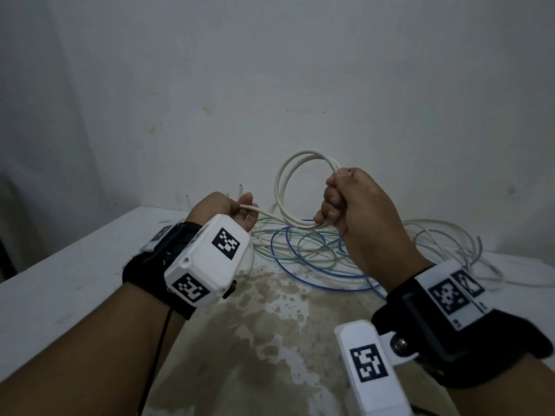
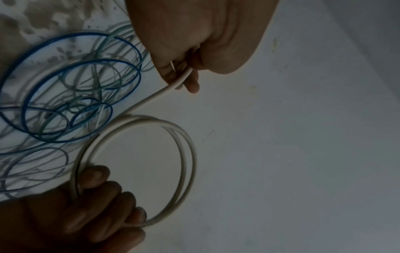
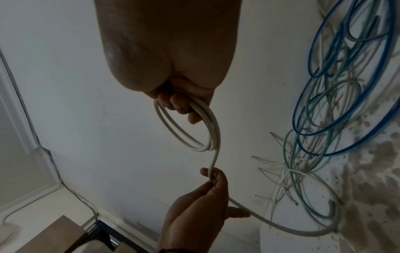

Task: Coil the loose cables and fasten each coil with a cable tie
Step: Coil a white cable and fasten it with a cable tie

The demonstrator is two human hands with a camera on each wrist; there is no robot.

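Note:
A thick white cable is wound into a small coil (image 1: pixel 285 187) of a few loops, held upright above the table. My right hand (image 1: pixel 345 199) grips the coil (image 3: pixel 190 130) in a fist at its right side. My left hand (image 1: pixel 237 213) pinches the free run of the same cable (image 2: pixel 164 90) a short way left of the coil. From the left hand (image 3: pixel 207 184) the cable trails on down to the table. The right hand's fingers (image 2: pixel 101 193) wrap the loops from below in the left wrist view.
A tangle of loose blue (image 1: pixel 315 274), green (image 1: pixel 303 247) and white (image 1: pixel 444 244) cables lies on the white table (image 1: pixel 60 289) beneath and behind the hands. Thin cable ties (image 3: pixel 266 160) lie near the wall. A brown stain (image 1: pixel 270 325) covers the table's middle.

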